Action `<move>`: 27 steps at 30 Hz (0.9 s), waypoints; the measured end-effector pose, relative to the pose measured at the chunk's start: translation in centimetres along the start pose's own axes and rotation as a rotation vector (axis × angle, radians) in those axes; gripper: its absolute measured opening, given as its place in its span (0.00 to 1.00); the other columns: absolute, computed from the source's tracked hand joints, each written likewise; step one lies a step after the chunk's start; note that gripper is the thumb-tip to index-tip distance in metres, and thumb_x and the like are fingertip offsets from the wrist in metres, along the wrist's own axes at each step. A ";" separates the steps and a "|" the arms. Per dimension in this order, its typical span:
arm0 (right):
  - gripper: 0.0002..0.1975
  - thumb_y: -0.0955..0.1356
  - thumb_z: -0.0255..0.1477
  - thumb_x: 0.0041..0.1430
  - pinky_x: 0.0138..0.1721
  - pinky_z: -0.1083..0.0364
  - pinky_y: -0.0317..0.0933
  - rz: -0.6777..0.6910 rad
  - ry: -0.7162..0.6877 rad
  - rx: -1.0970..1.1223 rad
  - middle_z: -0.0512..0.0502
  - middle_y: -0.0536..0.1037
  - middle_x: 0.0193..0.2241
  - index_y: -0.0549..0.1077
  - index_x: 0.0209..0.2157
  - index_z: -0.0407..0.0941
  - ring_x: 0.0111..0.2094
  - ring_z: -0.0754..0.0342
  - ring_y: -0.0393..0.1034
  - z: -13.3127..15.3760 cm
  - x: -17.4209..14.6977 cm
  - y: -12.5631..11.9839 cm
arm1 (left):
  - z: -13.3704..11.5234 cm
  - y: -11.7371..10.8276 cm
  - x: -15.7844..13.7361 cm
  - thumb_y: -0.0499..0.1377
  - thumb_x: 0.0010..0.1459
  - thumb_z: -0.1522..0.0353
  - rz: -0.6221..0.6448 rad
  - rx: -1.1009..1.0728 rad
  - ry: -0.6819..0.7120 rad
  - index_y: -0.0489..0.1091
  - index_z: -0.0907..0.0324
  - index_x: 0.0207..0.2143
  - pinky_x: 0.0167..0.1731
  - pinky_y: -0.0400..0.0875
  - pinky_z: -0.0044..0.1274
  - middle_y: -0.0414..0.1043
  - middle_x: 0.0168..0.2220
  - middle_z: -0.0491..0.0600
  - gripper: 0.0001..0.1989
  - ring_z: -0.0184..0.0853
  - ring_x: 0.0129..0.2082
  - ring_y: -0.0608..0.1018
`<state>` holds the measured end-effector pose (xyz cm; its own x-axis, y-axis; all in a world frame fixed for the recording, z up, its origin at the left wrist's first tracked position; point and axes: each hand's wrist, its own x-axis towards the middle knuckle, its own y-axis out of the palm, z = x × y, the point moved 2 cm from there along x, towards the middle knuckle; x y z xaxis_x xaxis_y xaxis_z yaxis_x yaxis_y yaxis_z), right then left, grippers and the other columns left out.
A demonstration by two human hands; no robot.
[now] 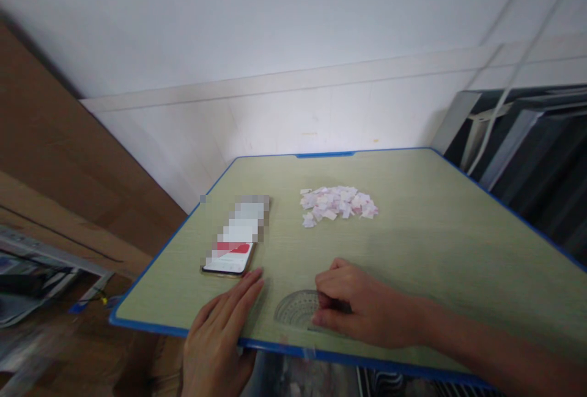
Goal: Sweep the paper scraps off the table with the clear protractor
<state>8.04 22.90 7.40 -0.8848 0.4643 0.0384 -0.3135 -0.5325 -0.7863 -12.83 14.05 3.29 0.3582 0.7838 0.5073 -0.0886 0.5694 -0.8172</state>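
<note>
A clear protractor (293, 310) lies near the front edge of the pale green table (426, 201). My right hand (351, 302) is closed over the protractor's right side, thumb and fingers pinched on it, hiding that part. My left hand (224, 323) rests at the table's front edge with its fingers stretched out and nothing in them. Its fingertips are close to the lower end of a phone (232, 258) lying face up with a lit, partly blurred screen. Beyond my hands sits a heap of small white paper scraps (338, 202).
Blue trim (325, 155) borders the table, which stands against a white wall (298, 122). Brown cardboard (77, 115) leans at the left. Dark flat panels (541, 140) and a white cable (498, 115) are at the right.
</note>
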 end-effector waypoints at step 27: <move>0.14 0.67 0.34 0.56 0.35 0.57 0.54 0.023 -0.122 0.055 0.55 0.66 0.19 0.66 0.21 0.42 0.23 0.60 0.59 0.1 -0.4 0.4 | 0.0 -0.1 0.0 0.51 0.43 0.76 0.002 0.008 0.005 0.62 0.63 0.51 0.43 0.66 0.25 0.75 0.50 0.51 0.29 0.32 0.45 0.78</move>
<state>8.23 22.43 7.09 -0.9266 0.3632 0.0980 -0.3076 -0.5815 -0.7532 -12.84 14.01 3.38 0.3627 0.7838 0.5041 -0.0966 0.5696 -0.8162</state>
